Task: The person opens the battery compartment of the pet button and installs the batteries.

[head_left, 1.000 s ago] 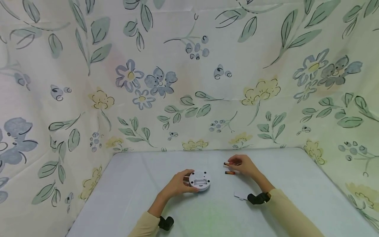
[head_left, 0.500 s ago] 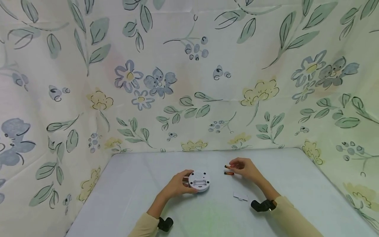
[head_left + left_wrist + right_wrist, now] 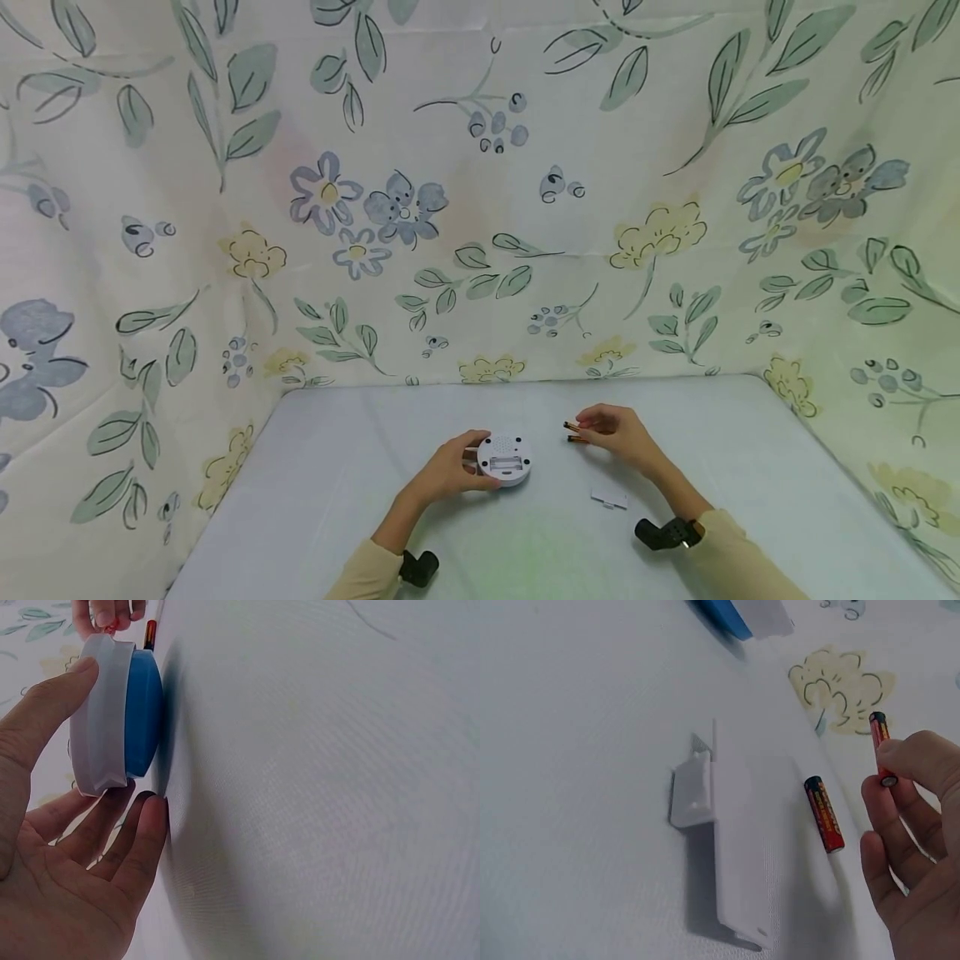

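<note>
My left hand (image 3: 450,467) holds a round white device (image 3: 505,460) by its rim, thumb on the near side and fingers on the far side. Its back faces up, showing an open battery compartment, small holes and dark feet. Underneath, the left wrist view shows its blue face (image 3: 144,712) close over the table. To the right, my right hand (image 3: 618,437) pinches a small red and black battery (image 3: 880,739) between thumb and fingers. A second such battery (image 3: 824,814) lies on the table right beneath that hand.
A white battery cover (image 3: 739,847) with a tab lies on the table, nearer to me than the batteries. The white table (image 3: 360,500) is backed and flanked by a floral cloth (image 3: 480,192). Black cameras sit on both wrists.
My right hand has drawn slightly towards me with the pinched battery, which now appears closer to the one on the table. The left hand and the device stay put.
</note>
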Demonstrator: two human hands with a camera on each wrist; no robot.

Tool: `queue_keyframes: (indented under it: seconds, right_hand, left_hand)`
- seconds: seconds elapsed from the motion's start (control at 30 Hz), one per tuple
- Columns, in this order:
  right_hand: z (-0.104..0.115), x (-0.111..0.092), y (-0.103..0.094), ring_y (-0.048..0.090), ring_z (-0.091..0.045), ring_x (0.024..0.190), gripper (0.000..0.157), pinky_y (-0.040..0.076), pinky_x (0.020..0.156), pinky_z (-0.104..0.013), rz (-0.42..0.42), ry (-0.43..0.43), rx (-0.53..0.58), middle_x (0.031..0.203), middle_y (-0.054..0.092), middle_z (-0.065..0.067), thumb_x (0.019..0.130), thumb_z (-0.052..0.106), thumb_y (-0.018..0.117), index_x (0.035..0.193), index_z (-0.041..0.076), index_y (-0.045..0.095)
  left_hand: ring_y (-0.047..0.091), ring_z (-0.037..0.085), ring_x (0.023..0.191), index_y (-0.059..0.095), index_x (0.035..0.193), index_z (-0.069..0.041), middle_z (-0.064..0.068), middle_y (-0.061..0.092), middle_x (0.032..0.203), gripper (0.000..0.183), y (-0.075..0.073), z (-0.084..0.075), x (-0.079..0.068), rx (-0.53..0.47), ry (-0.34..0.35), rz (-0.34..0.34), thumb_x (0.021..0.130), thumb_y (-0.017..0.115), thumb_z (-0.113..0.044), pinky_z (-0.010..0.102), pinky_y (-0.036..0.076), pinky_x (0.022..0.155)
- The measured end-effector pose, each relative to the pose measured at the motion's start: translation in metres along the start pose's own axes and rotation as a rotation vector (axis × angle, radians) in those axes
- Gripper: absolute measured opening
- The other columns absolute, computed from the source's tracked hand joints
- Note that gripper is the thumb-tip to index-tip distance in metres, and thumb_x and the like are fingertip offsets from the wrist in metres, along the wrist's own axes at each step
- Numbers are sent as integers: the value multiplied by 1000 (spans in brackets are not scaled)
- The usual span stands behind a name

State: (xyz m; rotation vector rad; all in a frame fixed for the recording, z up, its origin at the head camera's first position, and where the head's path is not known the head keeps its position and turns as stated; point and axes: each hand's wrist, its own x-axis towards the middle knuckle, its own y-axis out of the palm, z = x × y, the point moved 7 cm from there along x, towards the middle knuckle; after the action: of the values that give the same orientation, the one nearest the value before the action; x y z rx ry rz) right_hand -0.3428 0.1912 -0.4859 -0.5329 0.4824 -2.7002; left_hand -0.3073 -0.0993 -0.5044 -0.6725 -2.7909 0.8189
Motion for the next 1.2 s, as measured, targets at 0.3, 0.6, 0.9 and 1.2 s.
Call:
queue_keyframes:
  seconds: [0.3, 0.6, 0.9, 1.2]
  right_hand:
    - [-15, -2, -1, 71, -31, 87, 22, 55, 75, -25, -49, 28, 43, 103, 72, -15, 90, 4, 78, 110, -2, 72]
    - [-16, -5, 5, 71, -25, 92, 25, 56, 79, -26, -34, 40, 62, 109, 71, -16, 91, 3, 76, 113, -7, 70]
    - [-17, -9, 12, 70, -27, 94, 30, 54, 82, -24, -25, 62, 74, 108, 71, -15, 92, 6, 76, 116, -9, 68]
    - [-8, -8, 21, 69, -29, 96, 28, 54, 82, -23, -17, 67, 105, 110, 70, -20, 92, 2, 74, 116, -11, 67]
  left_hand:
    - [60, 27, 114, 50, 147, -3, 12, 57, 135, 79, -1, -2, 1, -8, 0, 1, 82, 88, -27, 38, 53, 91]
    - [60, 30, 115, 49, 147, -2, 14, 57, 135, 79, -2, -4, 0, -4, 15, 3, 82, 88, -26, 39, 53, 91]
    - [60, 30, 115, 50, 146, -2, 13, 57, 134, 78, -1, -1, 1, -7, 7, 7, 82, 88, -25, 40, 53, 92]
    - [61, 27, 114, 49, 147, -2, 12, 57, 134, 81, 0, 3, 1, -7, 2, 6, 82, 88, -28, 36, 53, 90]
